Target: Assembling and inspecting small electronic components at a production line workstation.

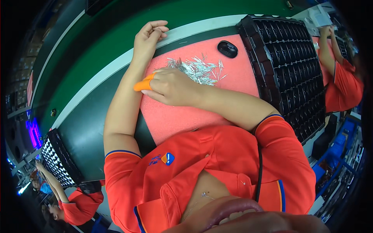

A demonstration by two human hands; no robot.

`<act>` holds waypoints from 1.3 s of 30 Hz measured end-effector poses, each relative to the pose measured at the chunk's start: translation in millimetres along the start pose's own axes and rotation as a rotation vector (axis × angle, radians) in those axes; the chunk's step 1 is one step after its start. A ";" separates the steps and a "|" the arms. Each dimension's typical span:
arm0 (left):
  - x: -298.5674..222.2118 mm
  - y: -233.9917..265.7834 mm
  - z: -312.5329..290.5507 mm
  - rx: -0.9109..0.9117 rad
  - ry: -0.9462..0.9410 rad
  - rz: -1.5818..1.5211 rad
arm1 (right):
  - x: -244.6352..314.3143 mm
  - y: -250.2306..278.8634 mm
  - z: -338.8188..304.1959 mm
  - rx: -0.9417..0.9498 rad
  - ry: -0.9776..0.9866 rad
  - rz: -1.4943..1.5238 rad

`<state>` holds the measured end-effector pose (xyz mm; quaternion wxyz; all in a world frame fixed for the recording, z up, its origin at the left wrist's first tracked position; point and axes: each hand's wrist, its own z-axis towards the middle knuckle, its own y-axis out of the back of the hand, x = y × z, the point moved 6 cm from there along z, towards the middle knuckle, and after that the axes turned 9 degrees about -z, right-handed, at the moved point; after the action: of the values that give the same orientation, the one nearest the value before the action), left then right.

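Observation:
My left hand [149, 35] is over the pale rim of the green belt, beyond the pink mat. Its fingers are loosely bent and apart, with nothing seen in them. My right hand [166, 86] crosses in front, next to my left forearm. Orange finger cots [144, 83] cover some of its fingers, which are bent in close to the thumb; anything between them is hidden. Just beyond the right hand, a loose pile of thin silvery pins [196, 70] lies on the pink foam mat [171, 118]. The hand covers part of the pile's near left side.
A glossy black oval case [227, 49] sits at the mat's far right. Black plastic trays [289, 66] with rows of pockets stand to the right. The green belt [101, 50] curves along the far side. Co-workers in red shirts [345, 87] sit at both sides.

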<state>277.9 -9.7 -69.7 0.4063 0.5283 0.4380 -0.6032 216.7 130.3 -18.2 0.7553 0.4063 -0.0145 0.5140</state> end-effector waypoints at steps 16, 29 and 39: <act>-13.3 -34.7 5.4 0.525 -0.379 0.661 | -2.5 -13.1 -9.8 0.244 -0.001 0.067; -14.1 -35.9 -8.0 0.567 -0.520 0.814 | 1.2 -14.5 -9.9 0.279 0.033 0.054; -28.0 -34.8 -10.9 0.611 -0.465 0.597 | 10.4 -7.0 -5.0 0.232 0.113 0.039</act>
<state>251.0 11.5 -39.0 0.4750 0.5774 -0.0324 -0.6633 225.2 140.4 -21.1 0.6927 0.4609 0.0800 0.5489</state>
